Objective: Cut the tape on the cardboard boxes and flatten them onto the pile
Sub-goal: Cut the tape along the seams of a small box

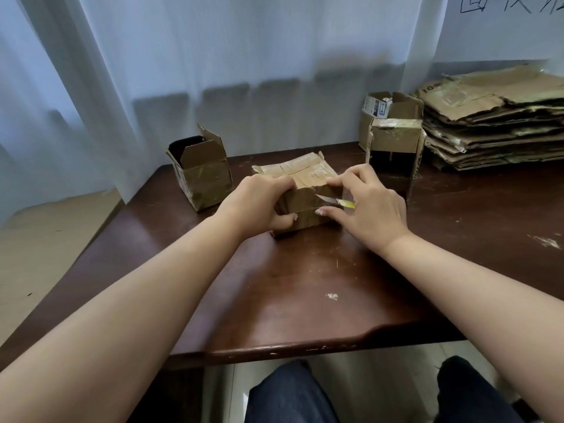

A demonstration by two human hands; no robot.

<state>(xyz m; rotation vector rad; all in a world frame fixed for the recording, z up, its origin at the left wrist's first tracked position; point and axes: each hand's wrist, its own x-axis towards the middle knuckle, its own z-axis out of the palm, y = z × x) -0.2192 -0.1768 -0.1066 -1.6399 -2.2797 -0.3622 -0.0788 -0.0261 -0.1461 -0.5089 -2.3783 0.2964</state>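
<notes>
A small taped cardboard box (pixel 305 178) lies in the middle of the dark wooden table (pixel 305 285). My left hand (pixel 259 203) grips its near left corner, fingers curled over the top edge. My right hand (pixel 369 206) holds a small knife with a yellow handle (pixel 334 200). The blade points left against the box's near face, and the thumb touches that face below the blade. A pile of flattened cardboard (pixel 494 117) lies at the table's back right.
An open box (pixel 201 172) stands to the left of the one I hold. Two more boxes (pixel 393 132) stand behind on the right, next to the pile. White curtains hang behind the table. My knees show below the near table edge.
</notes>
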